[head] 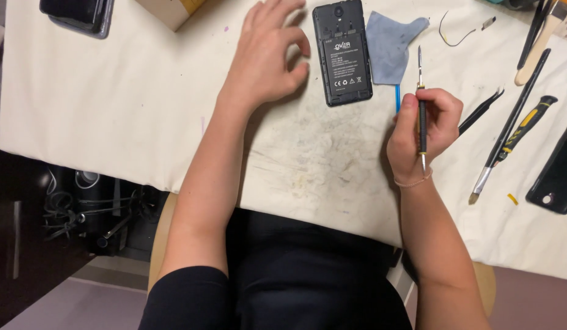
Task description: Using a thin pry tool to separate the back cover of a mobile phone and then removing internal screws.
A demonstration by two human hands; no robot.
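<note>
Cloth [130,110], off-white and smudged grey near the middle of the frame, covers the counter [332,165] from the top edge down to my lap. Past its left edge, at the lower left of the frame, I see a dark gap with tangled cables [81,211] and a strip of pale floor [75,299] below it.

My left hand [268,55] rests at the upper middle, fingers [298,46] loosely spread and curled, empty, their tips just beside the left edge of a black phone [342,52] that lies with its back cover off. A grey-blue wiping cloth [390,46] lies touching the phone's right side.

My right hand [424,131] sits right of centre, its fingers [445,107] pinching a slim black precision screwdriver [421,116] that stands nearly vertical in the frame, tip toward the top. A thin blue stick [397,98] peeks out just left of that hand.

Further right lie black tweezers [482,110], a long dark brush-like tool [509,122], and a black and yellow screwdriver [528,125]. A black phone cover [555,171] lies at the right edge. A short piece of wire [460,33] lies at the upper right, another dark device [78,15] at the upper left, and the corner of a cardboard box [173,11] near it; I cannot tell what the box holds.
</note>
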